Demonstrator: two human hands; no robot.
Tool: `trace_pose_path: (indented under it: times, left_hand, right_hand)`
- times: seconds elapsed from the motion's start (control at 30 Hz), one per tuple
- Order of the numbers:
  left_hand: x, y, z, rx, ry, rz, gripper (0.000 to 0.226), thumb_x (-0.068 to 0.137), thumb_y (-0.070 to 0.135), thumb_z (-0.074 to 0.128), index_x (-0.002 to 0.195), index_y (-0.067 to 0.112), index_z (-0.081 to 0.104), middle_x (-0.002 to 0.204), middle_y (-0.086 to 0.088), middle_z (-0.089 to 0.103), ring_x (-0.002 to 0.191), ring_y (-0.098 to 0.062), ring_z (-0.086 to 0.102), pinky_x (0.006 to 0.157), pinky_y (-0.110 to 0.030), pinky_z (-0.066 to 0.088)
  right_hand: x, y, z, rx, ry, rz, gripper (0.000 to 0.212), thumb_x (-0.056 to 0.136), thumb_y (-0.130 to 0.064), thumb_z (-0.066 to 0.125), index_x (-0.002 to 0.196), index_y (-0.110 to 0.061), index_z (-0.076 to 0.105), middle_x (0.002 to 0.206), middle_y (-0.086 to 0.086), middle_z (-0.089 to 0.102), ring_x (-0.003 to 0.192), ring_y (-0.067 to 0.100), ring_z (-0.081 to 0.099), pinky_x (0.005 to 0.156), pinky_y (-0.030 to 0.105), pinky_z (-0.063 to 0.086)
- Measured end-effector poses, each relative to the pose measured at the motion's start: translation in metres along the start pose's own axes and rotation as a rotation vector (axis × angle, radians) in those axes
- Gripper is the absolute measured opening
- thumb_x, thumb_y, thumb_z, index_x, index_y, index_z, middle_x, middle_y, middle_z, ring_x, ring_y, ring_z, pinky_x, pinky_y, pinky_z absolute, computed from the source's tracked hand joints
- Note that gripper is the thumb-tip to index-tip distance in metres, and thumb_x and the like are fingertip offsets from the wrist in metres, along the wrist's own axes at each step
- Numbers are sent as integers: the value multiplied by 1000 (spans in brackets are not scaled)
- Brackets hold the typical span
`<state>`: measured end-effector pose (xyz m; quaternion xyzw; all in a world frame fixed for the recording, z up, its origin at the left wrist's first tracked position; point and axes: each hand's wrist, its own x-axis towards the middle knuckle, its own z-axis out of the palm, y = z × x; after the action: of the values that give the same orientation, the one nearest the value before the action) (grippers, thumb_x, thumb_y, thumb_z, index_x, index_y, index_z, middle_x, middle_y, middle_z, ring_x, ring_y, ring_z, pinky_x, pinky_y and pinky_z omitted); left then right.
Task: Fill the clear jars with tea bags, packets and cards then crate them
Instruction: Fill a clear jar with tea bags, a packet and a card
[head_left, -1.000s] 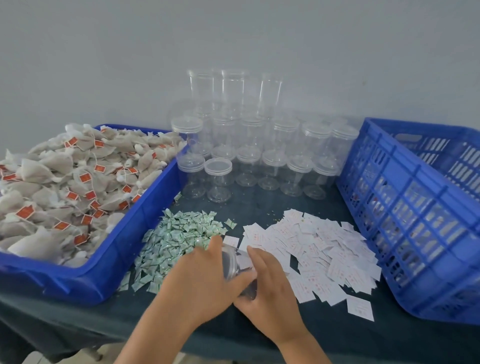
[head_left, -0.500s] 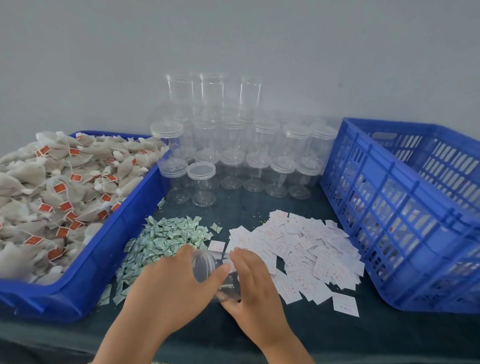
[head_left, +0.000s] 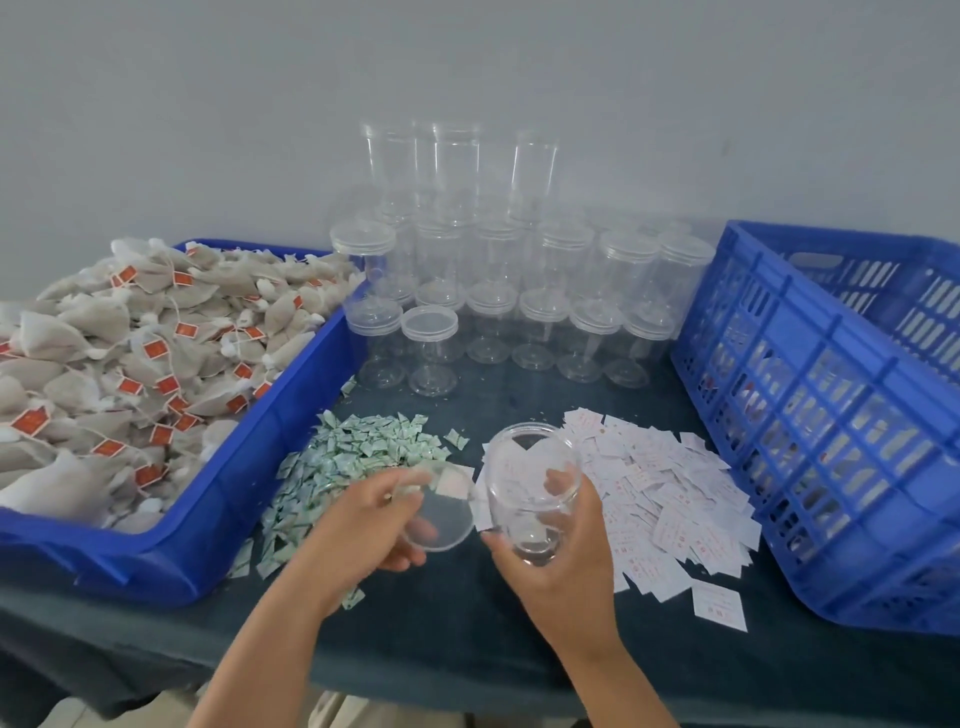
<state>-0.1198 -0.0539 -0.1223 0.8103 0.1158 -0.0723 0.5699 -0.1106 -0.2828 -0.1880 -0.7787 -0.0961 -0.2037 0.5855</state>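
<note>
Curling round the clear plastic jar (head_left: 532, 467), our right fingers (head_left: 587, 506) hold it mouth-up, ready for filling. Our left fingers (head_left: 379, 480) pinch its clear round lid (head_left: 441, 519) aside, over the small green packets (head_left: 358, 457). White paper cards (head_left: 660, 483) lie just beyond the right fingers.

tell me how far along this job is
Early. Done: the lid is off, in the left hand. In hand: the right hand holds the jar, empty. Left: tea bags, packets, cards, then the crate; many empty jars wait.

Clear jar (head_left: 532, 491) lidless, tilted; lid (head_left: 441, 506) beside.
</note>
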Motion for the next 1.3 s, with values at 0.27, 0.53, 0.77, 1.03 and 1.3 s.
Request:
trace_pose_path:
  times: [0.27,0.53,0.77,1.03,1.3]
  left_hand:
    - [14,-24,48,679,221,191,47,94,55,64,138,41,56,133,15,49,110,-16,64,90,-35,54]
    - [1,28,-54,573,660,411,20,98,58,59,87,42,67,79,26,64,65,5,58,54,-22,43]
    - [67,41,-183,932,473,-12,49,93,10,60,137,33,61,134,-3,65,112,-28,65,87,-43,57]
    - [125,17,-187,1301,266,-47,51,106,29,50,156,34,41,152,-18,39,128,-43,54,105,-50,48]
    - [109,19,-189,677,641,123,12,100,13,55,105,13,65,87,-2,67,74,-21,62,59,-31,41]
  right_hand:
    - [8,-5,-7,94,22,115,68,69,-56,89,125,-48,50,128,-29,62,120,0,65,87,31,62]
    - [4,-6,-7,73,-12,129,71,67,-60,88,125,-60,48,129,-29,62,120,-5,63,79,14,57]
    - [4,-10,-3,62,-71,141,81,62,-60,87,132,-43,52,125,-36,61,113,-14,63,78,17,53]
    - [4,-11,-4,25,-99,143,67,63,-63,86,119,-60,49,125,-39,60,107,-4,68,79,23,54]
    - [4,-7,-3,22,-94,149,71,68,-57,88,126,-57,48,128,-34,61,117,-7,64,82,25,55]
